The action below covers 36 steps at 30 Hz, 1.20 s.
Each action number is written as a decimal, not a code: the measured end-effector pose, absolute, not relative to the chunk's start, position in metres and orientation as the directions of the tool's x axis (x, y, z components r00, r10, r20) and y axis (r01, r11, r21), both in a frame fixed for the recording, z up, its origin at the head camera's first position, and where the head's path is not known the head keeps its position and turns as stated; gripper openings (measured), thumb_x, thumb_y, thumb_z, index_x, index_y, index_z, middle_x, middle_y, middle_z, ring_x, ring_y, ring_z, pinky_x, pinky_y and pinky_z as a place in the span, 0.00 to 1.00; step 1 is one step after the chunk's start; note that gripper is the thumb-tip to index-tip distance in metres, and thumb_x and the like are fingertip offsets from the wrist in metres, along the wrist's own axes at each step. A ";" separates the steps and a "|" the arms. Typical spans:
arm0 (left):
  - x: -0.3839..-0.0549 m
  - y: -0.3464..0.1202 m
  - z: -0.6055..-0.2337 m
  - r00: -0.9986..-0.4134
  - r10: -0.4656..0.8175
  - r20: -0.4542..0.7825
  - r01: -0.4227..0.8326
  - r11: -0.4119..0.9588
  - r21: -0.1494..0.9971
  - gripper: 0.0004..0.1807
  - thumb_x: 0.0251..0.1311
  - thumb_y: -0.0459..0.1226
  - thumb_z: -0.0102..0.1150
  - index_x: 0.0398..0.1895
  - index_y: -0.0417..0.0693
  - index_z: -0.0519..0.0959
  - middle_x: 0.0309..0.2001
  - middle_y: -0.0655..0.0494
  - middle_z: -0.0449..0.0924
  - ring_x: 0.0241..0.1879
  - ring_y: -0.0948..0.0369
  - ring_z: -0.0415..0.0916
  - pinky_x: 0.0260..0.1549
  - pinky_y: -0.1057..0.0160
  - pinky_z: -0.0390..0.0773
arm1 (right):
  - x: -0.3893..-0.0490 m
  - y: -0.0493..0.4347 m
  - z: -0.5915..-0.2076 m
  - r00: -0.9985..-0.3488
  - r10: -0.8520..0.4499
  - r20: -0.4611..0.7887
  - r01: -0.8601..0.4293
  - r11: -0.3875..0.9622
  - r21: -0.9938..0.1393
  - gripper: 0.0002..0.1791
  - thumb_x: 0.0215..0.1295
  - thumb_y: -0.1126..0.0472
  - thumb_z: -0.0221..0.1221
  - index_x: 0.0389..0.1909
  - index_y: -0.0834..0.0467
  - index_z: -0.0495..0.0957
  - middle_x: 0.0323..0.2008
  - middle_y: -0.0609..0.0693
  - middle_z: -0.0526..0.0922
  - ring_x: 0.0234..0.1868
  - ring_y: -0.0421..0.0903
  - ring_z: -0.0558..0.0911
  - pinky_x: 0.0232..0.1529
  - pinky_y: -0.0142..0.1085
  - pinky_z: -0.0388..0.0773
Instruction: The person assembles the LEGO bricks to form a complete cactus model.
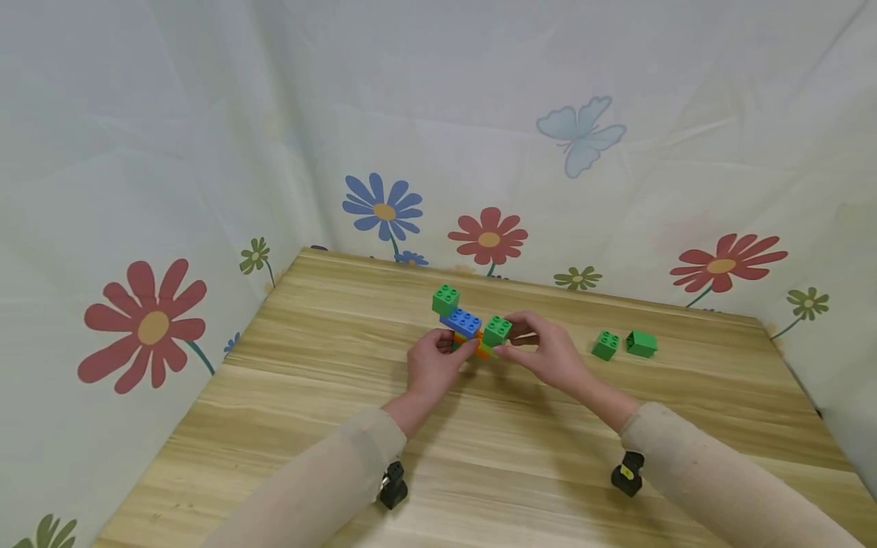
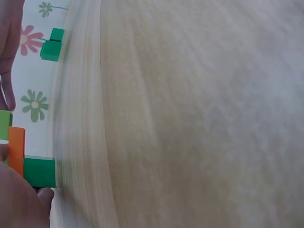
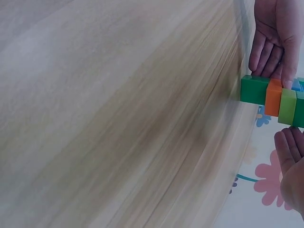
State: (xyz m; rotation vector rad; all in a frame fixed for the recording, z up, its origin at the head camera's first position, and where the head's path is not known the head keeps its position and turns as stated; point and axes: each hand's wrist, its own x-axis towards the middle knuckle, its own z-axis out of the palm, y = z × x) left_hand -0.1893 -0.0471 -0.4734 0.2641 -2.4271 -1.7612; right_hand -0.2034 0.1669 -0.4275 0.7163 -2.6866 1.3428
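A joined toy brick model stands on the table between both hands in the head view. A green brick (image 1: 446, 300) tops the far left end of a blue brick (image 1: 462, 322). Beneath, an orange brick (image 3: 272, 97) sits between a dark green bottom brick (image 3: 253, 89) and a light green brick (image 3: 287, 107). My left hand (image 1: 433, 364) grips the model from the left, thumb on its near side. At its right end, my right hand (image 1: 548, 352) has thumb and index finger about another green brick (image 1: 496, 330), above the light green one. The right hand's other fingertips are partly hidden.
Two loose green bricks lie to the right, one studs up (image 1: 606, 345) and one on its side (image 1: 642, 343). The wooden table (image 1: 329, 304) meets a flower-printed cloth (image 1: 425, 106) at its back and left edges. Black wrist devices (image 1: 393, 485) hang below both sleeves.
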 end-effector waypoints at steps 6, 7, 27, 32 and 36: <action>-0.189 -0.047 -0.474 -0.976 -0.217 -0.008 -0.073 0.292 0.954 0.20 0.61 0.48 0.79 0.47 0.45 0.87 0.47 0.51 0.90 0.50 0.54 0.87 0.52 0.53 0.87 | -0.201 0.174 -0.422 -0.884 -0.397 0.248 -0.438 0.516 -0.736 0.28 0.66 0.60 0.75 0.63 0.63 0.79 0.51 0.60 0.89 0.52 0.57 0.89 0.57 0.58 0.85; -0.189 -0.047 -0.474 -0.976 -0.216 -0.009 -0.073 0.292 0.954 0.21 0.61 0.49 0.79 0.48 0.45 0.86 0.47 0.51 0.90 0.50 0.54 0.87 0.52 0.53 0.87 | -0.201 0.176 -0.422 -0.882 -0.401 0.248 -0.441 0.518 -0.733 0.27 0.66 0.60 0.75 0.63 0.63 0.79 0.51 0.60 0.89 0.52 0.57 0.89 0.57 0.58 0.85; -0.192 -0.045 -0.476 -0.976 -0.220 0.005 -0.063 0.300 0.952 0.22 0.62 0.51 0.78 0.47 0.45 0.86 0.45 0.51 0.89 0.47 0.56 0.85 0.49 0.55 0.87 | -0.201 0.230 -0.397 -0.895 -0.377 0.238 -0.433 0.608 -0.666 0.31 0.68 0.58 0.74 0.68 0.64 0.76 0.59 0.62 0.85 0.59 0.63 0.85 0.62 0.59 0.81; -0.193 -0.044 -0.478 -0.975 -0.223 0.005 -0.065 0.304 0.950 0.21 0.62 0.51 0.78 0.47 0.45 0.86 0.45 0.52 0.89 0.46 0.56 0.84 0.48 0.56 0.87 | -0.203 0.252 -0.394 -0.914 -0.334 0.229 -0.399 0.654 -0.643 0.32 0.70 0.56 0.72 0.70 0.64 0.75 0.61 0.63 0.84 0.61 0.63 0.84 0.62 0.61 0.80; -0.193 -0.044 -0.478 -0.974 -0.225 0.010 -0.061 0.306 0.950 0.22 0.62 0.50 0.78 0.47 0.44 0.86 0.45 0.51 0.89 0.46 0.56 0.84 0.48 0.56 0.87 | -0.207 0.270 -0.399 -0.919 -0.313 0.240 -0.392 0.661 -0.640 0.32 0.70 0.59 0.72 0.70 0.65 0.74 0.60 0.67 0.83 0.61 0.65 0.83 0.61 0.62 0.79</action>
